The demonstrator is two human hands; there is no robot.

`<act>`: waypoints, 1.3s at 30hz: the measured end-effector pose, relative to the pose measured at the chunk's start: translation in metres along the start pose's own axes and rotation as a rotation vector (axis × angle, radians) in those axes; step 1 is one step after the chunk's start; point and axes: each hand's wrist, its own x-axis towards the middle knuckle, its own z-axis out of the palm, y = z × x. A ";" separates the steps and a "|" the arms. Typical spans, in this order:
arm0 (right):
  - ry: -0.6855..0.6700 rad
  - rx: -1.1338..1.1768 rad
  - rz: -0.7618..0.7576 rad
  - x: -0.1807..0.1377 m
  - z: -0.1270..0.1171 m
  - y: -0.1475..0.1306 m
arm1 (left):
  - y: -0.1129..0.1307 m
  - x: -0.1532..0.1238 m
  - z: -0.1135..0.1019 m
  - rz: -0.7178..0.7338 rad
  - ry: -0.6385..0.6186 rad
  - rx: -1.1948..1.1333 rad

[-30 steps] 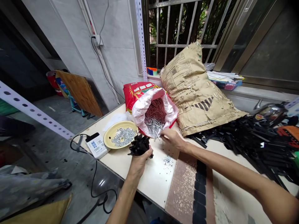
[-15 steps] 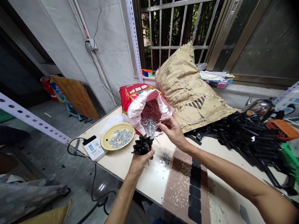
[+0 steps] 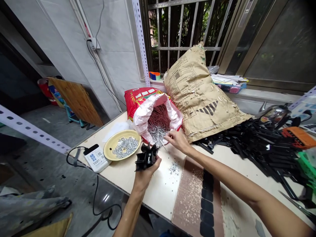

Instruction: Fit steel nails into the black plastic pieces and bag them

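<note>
Head view: pale table (image 3: 161,197) below barred window (image 3: 187,48).

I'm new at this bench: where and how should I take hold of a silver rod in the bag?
Probably pinched by its near end, from the front right: the silver rods are thin and several jut toward the near lip of the bag, whose mouth faces the person, while the left hand with black parts crowds the front left.
</note>
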 end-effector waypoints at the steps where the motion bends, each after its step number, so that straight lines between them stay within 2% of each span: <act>1: -0.030 -0.089 0.049 0.002 0.008 0.007 | 0.002 0.001 0.001 0.021 0.003 -0.002; 5: -0.065 -0.169 0.104 0.001 0.035 0.022 | -0.002 0.007 0.003 0.027 0.033 -0.085; 8: -0.035 -0.142 0.069 -0.003 0.029 0.013 | -0.009 0.014 0.001 -0.037 0.055 -0.196; 10: 0.069 0.040 -0.023 -0.007 0.013 -0.001 | -0.013 0.016 -0.001 -0.084 0.063 -0.221; 13: 0.259 0.484 -0.178 -0.014 -0.014 -0.030 | -0.013 0.015 0.002 -0.126 0.051 -0.153; 15: 0.295 0.652 -0.243 -0.021 -0.023 -0.047 | -0.008 0.012 0.008 -0.135 0.040 -0.085; 17: 0.273 0.667 -0.285 -0.027 -0.024 -0.058 | -0.002 0.008 0.014 -0.123 0.025 -0.035; 21: 0.226 0.558 -0.302 -0.036 -0.014 -0.060 | 0.008 0.003 0.019 -0.074 -0.003 0.026; 25: 0.116 0.468 -0.321 -0.034 -0.013 -0.053 | 0.008 0.003 0.015 -0.084 0.021 0.117; 27: 0.134 0.417 -0.341 -0.025 -0.018 -0.045 | 0.006 0.004 0.012 -0.095 0.038 0.140; 29: 0.212 0.328 -0.340 -0.013 -0.021 -0.032 | 0.004 0.006 0.007 -0.083 0.061 0.128; 32: 0.232 -0.018 -0.331 0.006 -0.016 -0.003 | 0.004 0.009 -0.001 -0.041 0.136 0.100; 36: -0.014 -0.667 -0.462 0.021 0.008 0.031 | 0.002 0.016 -0.009 -0.038 0.213 0.154; 39: -0.166 -0.853 -0.596 0.031 0.026 0.042 | -0.003 0.022 -0.008 -0.037 0.180 0.182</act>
